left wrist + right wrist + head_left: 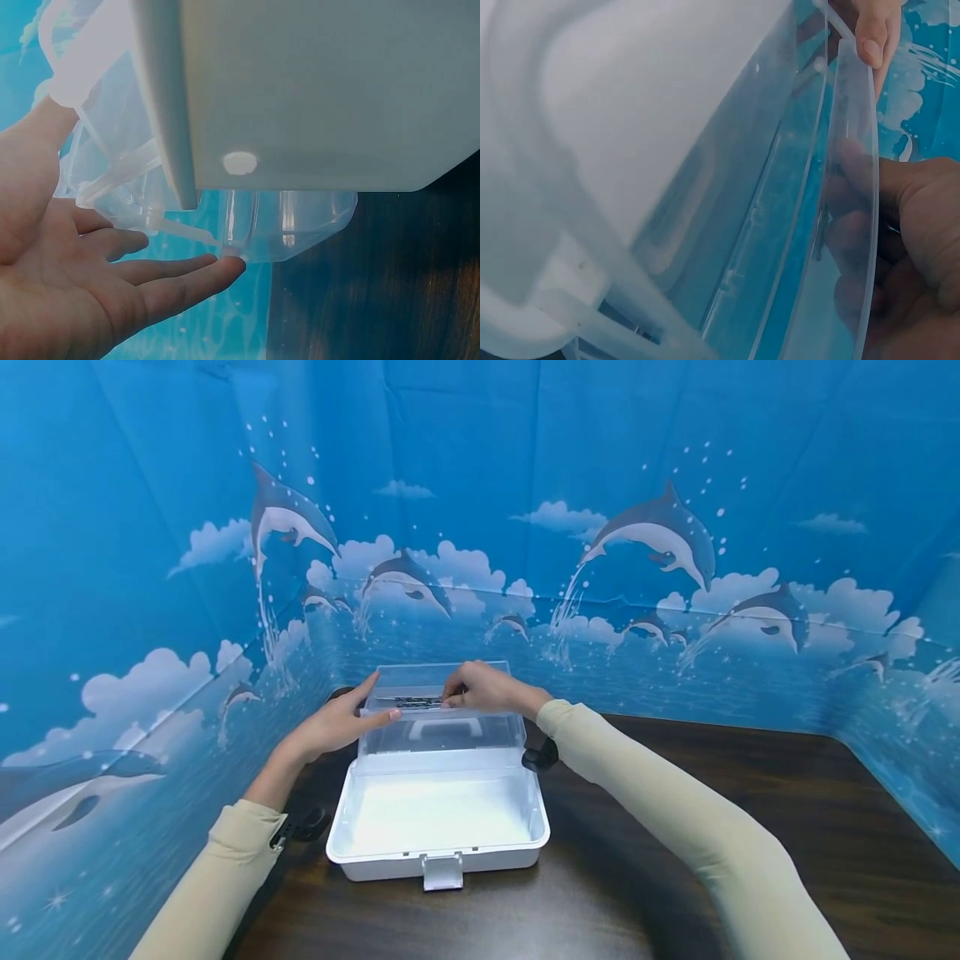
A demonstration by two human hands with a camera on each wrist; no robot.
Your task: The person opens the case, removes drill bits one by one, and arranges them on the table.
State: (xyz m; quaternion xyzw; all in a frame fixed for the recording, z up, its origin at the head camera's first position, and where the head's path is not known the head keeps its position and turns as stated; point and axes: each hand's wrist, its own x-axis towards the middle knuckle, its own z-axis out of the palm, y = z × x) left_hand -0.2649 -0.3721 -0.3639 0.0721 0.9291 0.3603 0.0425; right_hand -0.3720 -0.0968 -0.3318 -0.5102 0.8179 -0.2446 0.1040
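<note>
A white storage box (442, 810) stands on the table, its lid raised and clear trays lifted at the back. In the upper clear tray (390, 702) lies a bunch of thin dark metallic pieces (416, 702). My left hand (337, 722) spreads around the tray's left end, thumb at its front wall; the left wrist view shows this left hand (112, 277) with fairly straight fingers beneath the tray. My right hand (483, 687) reaches into the tray, fingertips at the pieces. Seen through the clear wall, the right hand's (907, 240) fingers are curled; I cannot tell whether they pinch a piece.
A front latch (442, 872) hangs down from the box. Dark wooden tabletop (675, 827) extends to the right and in front. A blue dolphin-print cloth (480, 527) rises behind the table and along its sides, close to the left arm.
</note>
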